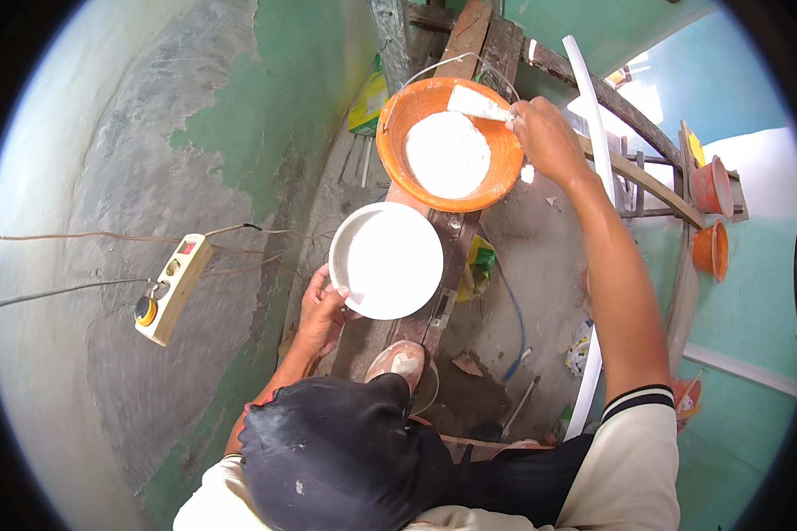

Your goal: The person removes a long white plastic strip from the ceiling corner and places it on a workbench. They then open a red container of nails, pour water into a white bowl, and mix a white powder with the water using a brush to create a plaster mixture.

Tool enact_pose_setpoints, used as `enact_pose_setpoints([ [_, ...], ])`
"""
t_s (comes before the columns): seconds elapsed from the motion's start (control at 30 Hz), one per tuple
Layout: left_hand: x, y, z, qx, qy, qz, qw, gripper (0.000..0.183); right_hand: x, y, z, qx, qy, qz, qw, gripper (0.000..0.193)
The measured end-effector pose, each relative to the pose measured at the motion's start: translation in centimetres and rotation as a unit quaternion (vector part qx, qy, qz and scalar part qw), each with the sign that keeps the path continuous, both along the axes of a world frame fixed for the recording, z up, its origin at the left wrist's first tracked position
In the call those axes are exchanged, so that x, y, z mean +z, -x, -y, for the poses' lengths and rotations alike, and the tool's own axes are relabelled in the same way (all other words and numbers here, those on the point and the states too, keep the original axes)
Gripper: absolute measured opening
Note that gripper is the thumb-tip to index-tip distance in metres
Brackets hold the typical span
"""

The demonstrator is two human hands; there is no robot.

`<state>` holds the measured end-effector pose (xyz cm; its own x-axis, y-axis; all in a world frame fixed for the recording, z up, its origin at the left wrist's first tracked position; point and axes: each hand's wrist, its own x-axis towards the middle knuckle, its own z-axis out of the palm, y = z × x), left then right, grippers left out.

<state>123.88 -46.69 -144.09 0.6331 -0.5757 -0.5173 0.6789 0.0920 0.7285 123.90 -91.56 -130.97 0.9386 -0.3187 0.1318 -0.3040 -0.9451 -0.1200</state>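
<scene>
My left hand point(323, 310) grips the lower left rim of a round white bowl point(335, 257). The bowl's inside is bright white, and I cannot tell what it holds. Just beyond it stands an orange bucket point(393, 159) with its thin wire handle raised at the far side. White powder point(447, 157) lies in the bucket. Over the bucket's right rim, my right hand point(547, 134) is closed on a scraper point(476, 103) whose flat blade is coated white and tilts in over the powder.
Both vessels are above a narrow wooden plank point(456, 234), where my foot point(398, 361) also rests. A power strip point(174, 288) with cables hangs by the left wall. A long white strip point(587, 115) runs along the right, near hanging orange buckets point(710, 250) and wooden beams point(655, 181).
</scene>
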Motion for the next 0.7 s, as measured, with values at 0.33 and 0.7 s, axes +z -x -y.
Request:
enact_pose_setpoints([
  [0.33,-1.3,-2.2,-0.7,0.036,-0.009,-0.014,0.999,0.072,-3.5,-2.8,1.6,-0.098,-0.113,-0.034,0.988,0.037],
  [0.7,-1.6,-2.8,-1.4,0.041,-0.015,-0.001,0.999,0.069,0.2,0.8,-3.5,0.031,0.068,-0.051,0.996,0.021],
])
